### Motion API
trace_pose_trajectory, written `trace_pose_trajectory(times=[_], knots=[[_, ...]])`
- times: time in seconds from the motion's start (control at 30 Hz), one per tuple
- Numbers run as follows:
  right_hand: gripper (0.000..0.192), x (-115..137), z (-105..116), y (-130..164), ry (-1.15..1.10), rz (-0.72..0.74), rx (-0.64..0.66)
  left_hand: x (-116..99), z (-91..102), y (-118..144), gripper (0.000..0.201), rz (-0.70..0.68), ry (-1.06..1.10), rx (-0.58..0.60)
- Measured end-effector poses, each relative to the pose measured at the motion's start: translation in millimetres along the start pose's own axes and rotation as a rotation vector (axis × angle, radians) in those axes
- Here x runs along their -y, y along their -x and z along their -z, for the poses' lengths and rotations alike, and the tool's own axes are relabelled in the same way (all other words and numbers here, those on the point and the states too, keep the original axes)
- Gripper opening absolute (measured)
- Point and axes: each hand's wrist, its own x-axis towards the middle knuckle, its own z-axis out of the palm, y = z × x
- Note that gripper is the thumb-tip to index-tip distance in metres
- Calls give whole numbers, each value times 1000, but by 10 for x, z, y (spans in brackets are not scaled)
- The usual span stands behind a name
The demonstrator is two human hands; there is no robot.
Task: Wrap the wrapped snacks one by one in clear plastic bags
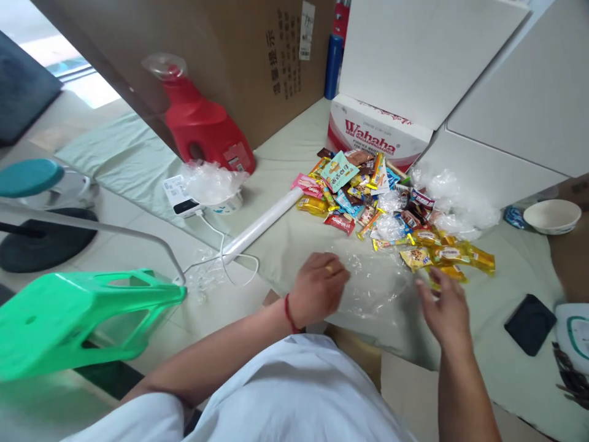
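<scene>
A thin clear plastic bag (pixel 375 283) lies spread between my two hands on the pale green cloth. My left hand (pixel 321 287) is closed at the bag's left side, its curled fingers on the film; the fingertips are hidden. Over at the right, my right hand (pixel 445 305) has its thumb and fingers apart, just beyond the bag's edge. Its fingertips are near a yellow-wrapped snack (pixel 448 273) and a cookie packet (pixel 416 256). Beyond the bag is a heap of colourful wrapped candies and snacks (pixel 354 199).
A white plastic roll (pixel 264 224) lies left of the heap, near a white cable and a bowl (pixel 225 202) topped with crumpled plastic. Behind stand a red jug (pixel 207 126) and a Wahaha carton (pixel 375 132). A green stool (pixel 92 313) is left; a black pouch (pixel 530 324) lies right.
</scene>
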Motion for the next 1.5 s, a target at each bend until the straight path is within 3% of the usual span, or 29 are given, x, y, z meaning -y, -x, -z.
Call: trace_pose_trajectory(times=[0.07,0.17,0.27,0.37,0.47,0.53,0.63,0.77,0.87,0.93,1.0,1.03,1.13,1.23,1.3,1.37,1.43,1.5], knots=[[48,180,111,-238,-16,48,-86,71,-216,-164,29,-4,-82,172],[37,523,-18,-728,-59,159,4,323,-533,-216,42,170,-310,244],[32,899,-520,-1183,45,406,234,495,-691,4,54,196,-382,282],[29,1246,-1154,-1386,240,596,441,496,-680,274,56,182,-383,266],[48,1469,-1580,-1389,391,609,493,459,-603,408,54,207,-387,237],[45,1496,-1641,-1386,372,534,538,468,-560,429,53,206,-379,236],[37,1343,-1396,-1404,149,457,538,517,-528,417,52,191,-331,240],[42,1002,-751,-1264,-183,350,430,574,-531,338,50,197,-260,199],[46,847,-467,-971,-418,181,659,608,-541,232,48,199,-283,192],[47,812,-504,-755,-488,153,855,642,-545,164,47,188,-314,205],[43,808,-682,-591,-412,262,905,694,-544,116,47,173,-338,220],[41,811,-788,-540,-322,346,849,725,-538,102,47,169,-349,229],[34,812,-990,-497,7,503,493,828,-479,106,47,173,-377,230],[32,778,-849,-490,80,512,233,888,-319,204,42,164,-373,104],[28,722,-595,-393,-18,582,257,878,-161,329,38,80,-322,-1],[27,624,-329,-165,-93,716,414,834,-2,495,41,-103,-226,-9],[43,476,-158,175,-72,840,586,787,109,679,55,-324,-139,101],[58,289,-126,534,1,899,649,767,148,847,68,-475,-133,251]])
